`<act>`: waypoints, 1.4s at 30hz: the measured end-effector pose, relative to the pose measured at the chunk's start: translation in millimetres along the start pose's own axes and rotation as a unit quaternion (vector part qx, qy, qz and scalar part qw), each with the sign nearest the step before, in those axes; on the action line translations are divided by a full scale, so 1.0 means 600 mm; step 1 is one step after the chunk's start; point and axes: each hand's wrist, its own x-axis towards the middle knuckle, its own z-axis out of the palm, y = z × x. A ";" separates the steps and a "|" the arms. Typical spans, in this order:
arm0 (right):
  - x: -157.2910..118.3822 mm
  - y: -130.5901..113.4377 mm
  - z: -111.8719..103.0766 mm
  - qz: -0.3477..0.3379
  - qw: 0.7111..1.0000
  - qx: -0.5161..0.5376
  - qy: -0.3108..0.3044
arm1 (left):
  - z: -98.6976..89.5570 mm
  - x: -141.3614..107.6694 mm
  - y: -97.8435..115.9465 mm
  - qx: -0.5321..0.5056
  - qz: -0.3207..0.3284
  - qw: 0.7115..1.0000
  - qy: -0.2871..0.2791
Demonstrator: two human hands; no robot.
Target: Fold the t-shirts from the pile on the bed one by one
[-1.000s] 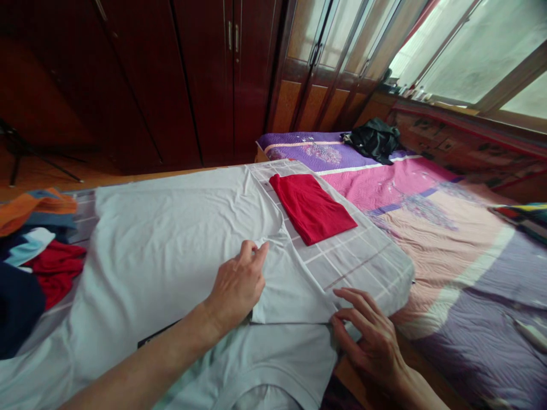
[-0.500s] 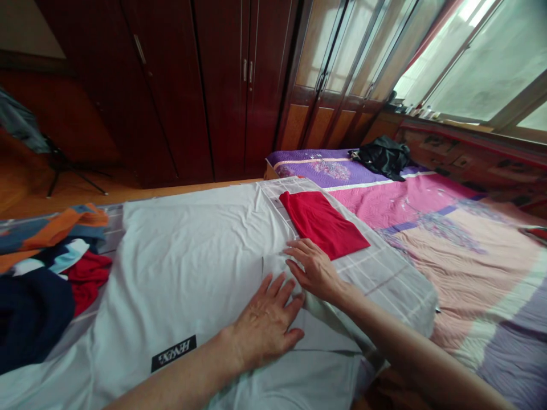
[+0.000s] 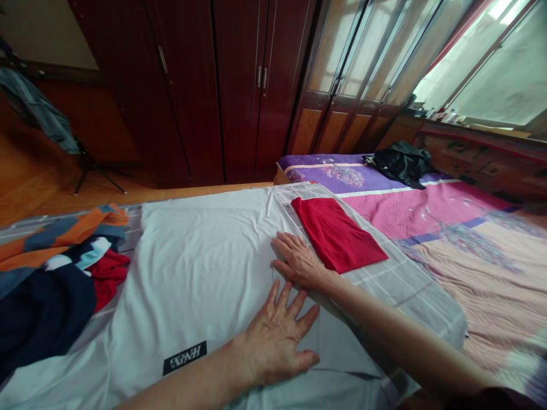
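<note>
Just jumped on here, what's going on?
A person has both hands laid on a pale, nearly white shirt spread over a checked cloth. The left hand lies with fingers spread, near the black printed label; the right hand is just beyond it, near the shirt's edge. Neither hand grips anything. A red folded garment lies beside the shirt on the right, and a loose pile of mixed clothes is on the left.
</note>
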 end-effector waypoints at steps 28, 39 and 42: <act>-0.071 -0.142 -0.055 -0.369 0.919 0.128 -0.051 | -0.209 -0.234 -0.009 0.113 -0.336 0.910 0.217; -0.047 -0.268 -0.027 -0.529 0.766 0.294 -0.218 | 0.007 -0.459 0.041 0.122 -0.725 0.548 0.399; -0.055 -0.275 -0.001 -0.548 0.750 0.295 -0.222 | 0.008 -0.461 0.032 0.131 -0.741 0.536 0.382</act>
